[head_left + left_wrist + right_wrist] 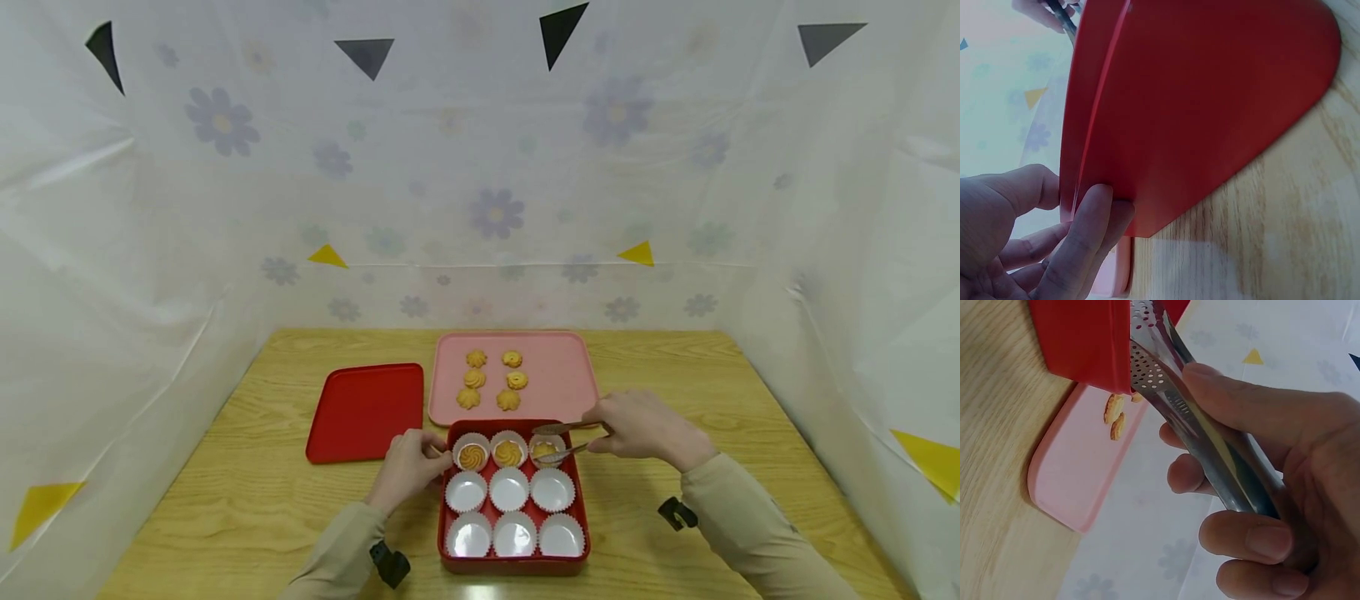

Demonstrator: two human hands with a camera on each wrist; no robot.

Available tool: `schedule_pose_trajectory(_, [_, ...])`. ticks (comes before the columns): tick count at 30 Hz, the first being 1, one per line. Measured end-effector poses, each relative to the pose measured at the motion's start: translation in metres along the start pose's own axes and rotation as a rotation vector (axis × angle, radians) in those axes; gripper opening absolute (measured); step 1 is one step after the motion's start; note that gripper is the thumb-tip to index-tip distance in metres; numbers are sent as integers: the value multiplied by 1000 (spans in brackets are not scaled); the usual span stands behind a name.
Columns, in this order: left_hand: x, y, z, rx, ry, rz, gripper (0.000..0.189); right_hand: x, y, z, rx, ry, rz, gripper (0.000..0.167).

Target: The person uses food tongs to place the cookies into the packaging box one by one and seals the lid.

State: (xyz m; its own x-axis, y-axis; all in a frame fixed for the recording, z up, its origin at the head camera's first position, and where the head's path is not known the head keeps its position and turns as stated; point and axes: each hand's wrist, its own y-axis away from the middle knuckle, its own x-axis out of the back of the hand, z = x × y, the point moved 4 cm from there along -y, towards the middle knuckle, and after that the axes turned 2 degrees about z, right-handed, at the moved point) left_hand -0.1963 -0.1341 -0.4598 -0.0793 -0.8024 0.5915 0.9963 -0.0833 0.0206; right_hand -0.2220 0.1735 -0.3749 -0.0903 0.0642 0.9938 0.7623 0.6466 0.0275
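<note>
A red box (514, 566) holds rows of white paper cups (510, 490). Its far row has a cookie in each cup: a darker swirled cookie (472, 457) at left, a golden cookie (507, 453) in the middle and another cookie (543, 450) at right. My left hand (411, 468) pinches the box's far left rim, thumb on the edge and fingers against the outer wall (1197, 94). With my right hand (647, 427) I grip metal tongs (1210, 450). Their perforated tips stand apart over the far right cup, by its cookie; contact is unclear.
Behind the box lies a pink tray (562, 375) with several cookies (508, 400) in two columns. A red flat tray (364, 413) sits to the left on the wooden table (247, 483). White patterned sheeting (465, 167) encloses the back and sides.
</note>
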Motion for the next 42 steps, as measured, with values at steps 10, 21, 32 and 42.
schedule_pose_trajectory(10, [0,1,1,-5,2,-2,14,-3,3,4,-11,-95,-31,26])
schedule_pose_trajectory(21, [0,1,1,-11,-7,8,14,-7,9,13,16,-180,9,20])
schedule_pose_trajectory(32, [-1,0,0,-8,-10,13,14,-16,14,27,-11,-373,21,41])
schedule_pose_trajectory(42, [-1,0,-1,-7,-15,10,14,-29,6,35,-98,-426,158,30])
